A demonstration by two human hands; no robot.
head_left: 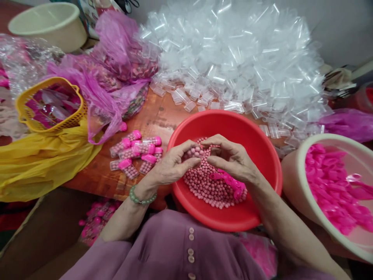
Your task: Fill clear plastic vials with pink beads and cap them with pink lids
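Observation:
My left hand (175,159) is closed around a small clear container filled with pink beads (194,151), held above the red basin (180,134). Close beside it, my right hand (230,157) curves with thumb and forefinger apart, its fingertips near the container. Whether a bead lies among those fingers is hard to make out. Below both hands, loose pink beads (204,188) cover the bottom of the basin. Several bright pink plastic pieces (230,182) rest on top of the beads, under my right hand.
Filled containers with pink caps (136,149) lie left of the basin. Behind rises a big heap of clear empty containers (233,58). A pale tub of pink pieces (329,182) stands right. Further left are a yellow basket (80,112), purple bags (116,42) and a yellow bag (55,159).

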